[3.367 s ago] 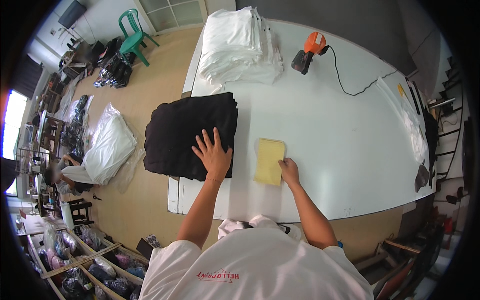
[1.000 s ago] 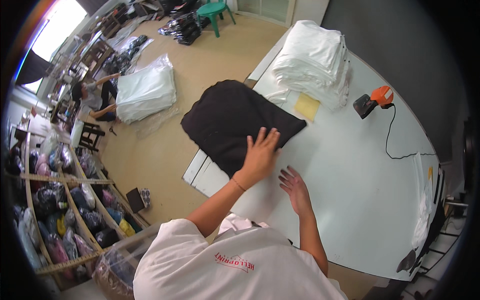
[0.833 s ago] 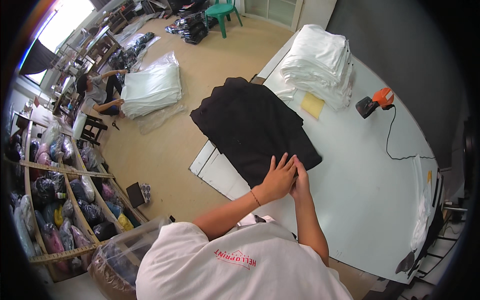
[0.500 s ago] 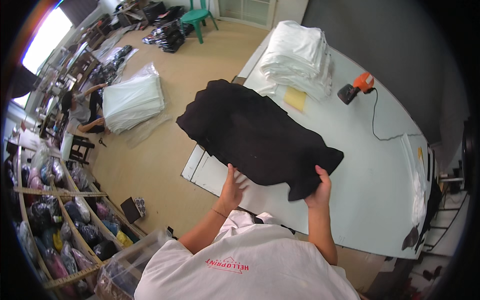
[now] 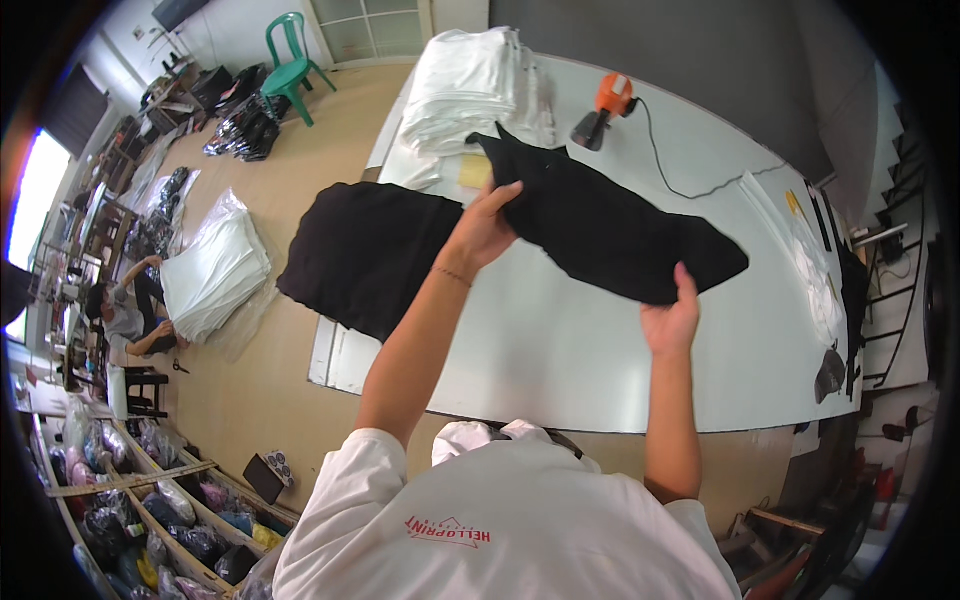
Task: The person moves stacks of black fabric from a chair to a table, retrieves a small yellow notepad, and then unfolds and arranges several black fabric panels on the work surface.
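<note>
Above the white table [image 5: 560, 360] I hold a piece of black cloth [image 5: 610, 220], stretched between both hands. My left hand [image 5: 487, 225] is closed on its left end, thumb on top. My right hand [image 5: 670, 315] grips the lower edge near the right end, also with the thumb on top; its other fingers are mostly hidden under the cloth. Left of my left forearm, a stack of black cloth [image 5: 365, 250] lies over the table's left edge. Whether the held piece is a whole garment or a cut panel, I cannot tell.
Folded white cloth [image 5: 465, 90] is piled at the table's far left, near a yellow piece [image 5: 474, 170]. An orange-and-black corded tool [image 5: 605, 108] stands to its right. Beyond the table are a green chair [image 5: 290, 75], a white stack [image 5: 215, 270] and a seated person [image 5: 130, 315].
The black cloth piece has come off the black stack and moved right over the table. My left hand, earlier open at the stack's near edge, now grips the piece; my right hand moved slightly right.
</note>
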Demonstrator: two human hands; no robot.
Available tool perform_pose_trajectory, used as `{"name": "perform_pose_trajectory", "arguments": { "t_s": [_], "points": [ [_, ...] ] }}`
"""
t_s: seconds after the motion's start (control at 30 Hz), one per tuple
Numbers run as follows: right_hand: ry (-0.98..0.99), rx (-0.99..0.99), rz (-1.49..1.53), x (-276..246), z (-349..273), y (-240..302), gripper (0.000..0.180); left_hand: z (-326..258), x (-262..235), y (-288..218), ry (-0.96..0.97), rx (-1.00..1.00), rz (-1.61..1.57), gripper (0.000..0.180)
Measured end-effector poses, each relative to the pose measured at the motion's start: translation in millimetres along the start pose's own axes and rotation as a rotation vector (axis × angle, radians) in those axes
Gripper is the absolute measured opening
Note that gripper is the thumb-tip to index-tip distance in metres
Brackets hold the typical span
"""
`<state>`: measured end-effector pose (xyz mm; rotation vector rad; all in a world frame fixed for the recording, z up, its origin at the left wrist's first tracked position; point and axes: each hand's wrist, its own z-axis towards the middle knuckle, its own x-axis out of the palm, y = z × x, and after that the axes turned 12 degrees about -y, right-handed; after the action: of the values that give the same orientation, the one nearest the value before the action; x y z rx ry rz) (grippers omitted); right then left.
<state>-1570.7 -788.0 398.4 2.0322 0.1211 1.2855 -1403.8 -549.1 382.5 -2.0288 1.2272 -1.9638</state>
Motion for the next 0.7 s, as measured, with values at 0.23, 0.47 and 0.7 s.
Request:
{"name": "perform_pose_trajectory", "arguments": {
  "t_s": [0.23,0.47,0.7],
  "points": [
    [-0.185,0.654,-0.073,-189.5,-60.2,-40.2,0.045,-51.2,-121.1,141.5,-0.506,-0.319,0.709,0.088],
    [-0.412,0.795,-0.651,-288.5,-47.5,-10.8,0.029,-99.0,-122.3,212.2,-0.515,0.055,1.275,0.086],
    [0.146,0.567,-1.264,-250.5,22.0,12.2,0.022,-110.7,-115.1,191.8,-0.695,0.215,1.898,0.069]
  ]
}}
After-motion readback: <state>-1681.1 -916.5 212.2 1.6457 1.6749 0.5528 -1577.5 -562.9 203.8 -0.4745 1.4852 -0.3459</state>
